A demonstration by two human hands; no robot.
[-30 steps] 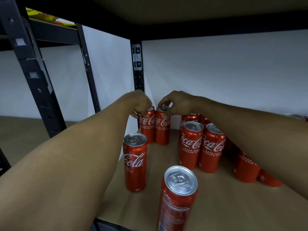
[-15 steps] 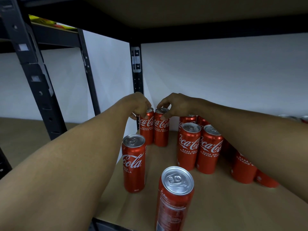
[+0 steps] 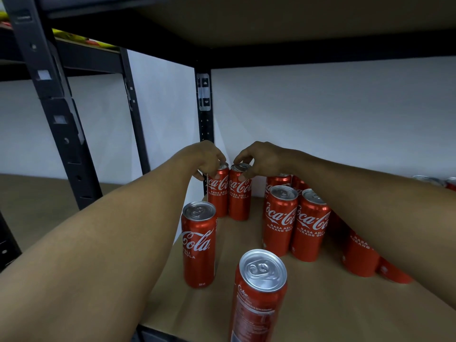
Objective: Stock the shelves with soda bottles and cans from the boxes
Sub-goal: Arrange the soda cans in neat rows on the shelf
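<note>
Two slim red Coca-Cola cans stand side by side at the back left corner of the brown shelf board (image 3: 246, 243). My left hand (image 3: 204, 159) grips the top of the left can (image 3: 218, 191) with curled fingers. My right hand (image 3: 261, 159) pinches the rim of the right can (image 3: 239, 193). Both cans rest upright on the board. Several more red cans stand on the shelf: one near my left forearm (image 3: 198, 245), one at the front (image 3: 259, 297), a pair in the middle (image 3: 294, 223), and others partly hidden under my right forearm.
A black steel upright (image 3: 204, 119) stands right behind the two held cans, with a white wall beyond. The shelf above (image 3: 271, 25) hangs low overhead. Another black post (image 3: 54, 107) and a neighbouring shelf bay lie to the left. More can tops (image 3: 434, 180) show far right.
Both hands stay on the tops of the same two cans at the back corner. The cans and other stock have not shifted; only the view moved slightly.
</note>
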